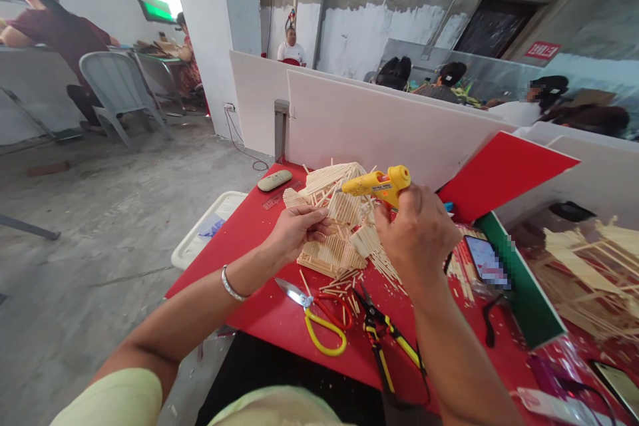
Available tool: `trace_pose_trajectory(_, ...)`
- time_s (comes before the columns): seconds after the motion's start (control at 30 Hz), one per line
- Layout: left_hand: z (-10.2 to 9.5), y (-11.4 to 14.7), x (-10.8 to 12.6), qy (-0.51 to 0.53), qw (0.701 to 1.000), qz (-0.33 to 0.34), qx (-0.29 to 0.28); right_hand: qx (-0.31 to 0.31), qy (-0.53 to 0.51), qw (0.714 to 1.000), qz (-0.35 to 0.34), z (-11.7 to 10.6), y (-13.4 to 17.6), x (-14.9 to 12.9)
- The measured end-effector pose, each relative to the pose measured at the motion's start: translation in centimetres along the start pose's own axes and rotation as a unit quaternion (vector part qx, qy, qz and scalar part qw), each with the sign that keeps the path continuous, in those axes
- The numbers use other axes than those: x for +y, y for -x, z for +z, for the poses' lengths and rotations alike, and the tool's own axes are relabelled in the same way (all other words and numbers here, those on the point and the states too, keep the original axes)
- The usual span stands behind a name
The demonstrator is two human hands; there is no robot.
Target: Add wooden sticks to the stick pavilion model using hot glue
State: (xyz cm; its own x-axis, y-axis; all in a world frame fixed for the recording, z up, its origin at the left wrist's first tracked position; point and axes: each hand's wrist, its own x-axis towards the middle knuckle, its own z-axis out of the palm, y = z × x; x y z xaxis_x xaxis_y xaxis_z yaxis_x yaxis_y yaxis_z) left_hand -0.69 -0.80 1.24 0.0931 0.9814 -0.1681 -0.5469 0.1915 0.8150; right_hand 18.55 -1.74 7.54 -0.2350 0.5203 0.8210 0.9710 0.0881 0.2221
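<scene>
In the centre of the frame, your right hand [417, 239] is wrapped around the grip of a yellow glue gun [367, 184], its nozzle pointing left above a model of pale wooden sticks [337, 178]. Your left hand [297, 231], with a silver bracelet [230, 285] at the wrist, has thumb and fingertips drawn together at the model, near the nozzle; you cannot tell from this view whether a stick is pinched between them. The model sits at the centre, on a red table [239, 311], with sloping, roof-like rows of sticks at its top

Just below the model are loose sticks [377, 253] and cut bits. At lower centre lie scissors [305, 301] with one red and one yellow handle, and to their right cutters [373, 319] with black and yellow handles. An oval case [274, 180] rests on the table left of the model. Right of your right hand lies a phone [484, 258], screen up, near a green board [524, 289]; beyond that board, at the right edge, stands another stick structure [594, 273]

White panels [369, 126] cross behind the table. At upper left a person in a dark red top [64, 33] sits near a pale plastic chair [112, 76]
</scene>
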Motion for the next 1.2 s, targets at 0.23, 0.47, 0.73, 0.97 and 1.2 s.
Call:
trace_pose_trajectory(0.23,-0.06,0.04,0.01,-0.004,1.000,0.001,0.001,-0.007,-0.021,1.000,0.007,0.11,0.06,0.04)
trace_pose_trajectory(0.47,-0.10,-0.03,-0.05,-0.007,1.000,0.002,-0.002,0.003,-0.013,1.000,0.004,0.17,0.08,0.08)
trace_pose_trajectory(0.73,-0.21,-0.05,-0.14,-0.007,1.000,0.003,-0.009,0.011,-0.004,1.000,0.009,0.00,-0.08,0.16)
trace_pose_trajectory(0.97,-0.22,-0.09,-0.16,-0.007,1.000,0.001,-0.008,-0.001,-0.003,1.000,-0.003,-0.17,0.09,-0.01)
trace_pose_trajectory(1.2,-0.13,0.00,-0.03,-0.007,1.000,0.002,-0.003,-0.009,-0.005,1.000,0.010,0.16,-0.16,0.03)
